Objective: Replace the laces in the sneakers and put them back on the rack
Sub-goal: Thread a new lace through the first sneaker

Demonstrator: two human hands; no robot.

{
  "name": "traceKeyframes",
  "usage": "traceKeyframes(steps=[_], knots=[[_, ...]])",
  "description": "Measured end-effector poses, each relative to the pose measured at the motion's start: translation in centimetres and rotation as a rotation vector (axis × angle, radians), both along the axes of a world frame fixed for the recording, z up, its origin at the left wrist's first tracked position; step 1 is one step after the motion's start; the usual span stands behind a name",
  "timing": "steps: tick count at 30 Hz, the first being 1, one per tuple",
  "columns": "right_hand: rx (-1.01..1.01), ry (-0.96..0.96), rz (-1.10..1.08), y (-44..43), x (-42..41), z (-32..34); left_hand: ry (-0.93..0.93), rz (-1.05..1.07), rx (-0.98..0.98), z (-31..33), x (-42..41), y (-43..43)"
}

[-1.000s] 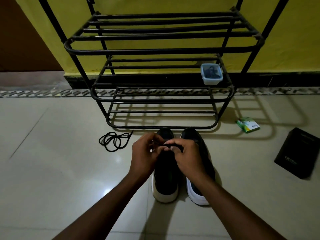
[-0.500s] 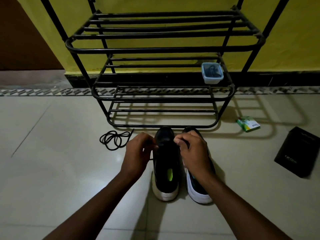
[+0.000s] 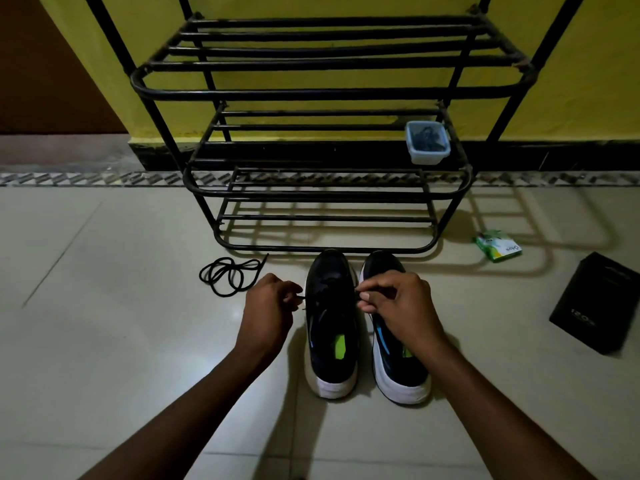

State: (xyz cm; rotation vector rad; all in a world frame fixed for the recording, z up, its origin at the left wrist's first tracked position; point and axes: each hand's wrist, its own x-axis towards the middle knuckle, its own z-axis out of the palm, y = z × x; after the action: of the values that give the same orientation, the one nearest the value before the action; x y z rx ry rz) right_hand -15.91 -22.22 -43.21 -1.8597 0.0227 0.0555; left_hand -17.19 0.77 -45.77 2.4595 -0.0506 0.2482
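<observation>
Just near of the rack (image 3: 311,93), on the floor, a lace (image 3: 300,299) crossing the left sneaker (image 3: 330,344) is being pinched at both ends. One grip, the left hand (image 3: 268,306), and the other, the right hand (image 3: 398,303), are each clamped on it. The right sneaker (image 3: 403,386) is standing just beside.

A home hallway: a black metal shoe rack (image 3: 325,95) against a yellow wall (image 3: 588,64) on pale floor tiles (image 3: 104,341).
</observation>
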Motion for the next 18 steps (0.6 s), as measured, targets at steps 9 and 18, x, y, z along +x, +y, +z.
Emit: traceKeyframes(steps=[9, 18], knots=[[-0.046, -0.022, 0.01, -0.1, 0.1, 0.0, 0.08, -0.079, -0.049, 0.9, 0.0, -0.5], [-0.103, -0.015, -0.009, -0.5, 0.1, 0.1, 0.043, -0.084, -0.117, 2.2, 0.0, 0.2]])
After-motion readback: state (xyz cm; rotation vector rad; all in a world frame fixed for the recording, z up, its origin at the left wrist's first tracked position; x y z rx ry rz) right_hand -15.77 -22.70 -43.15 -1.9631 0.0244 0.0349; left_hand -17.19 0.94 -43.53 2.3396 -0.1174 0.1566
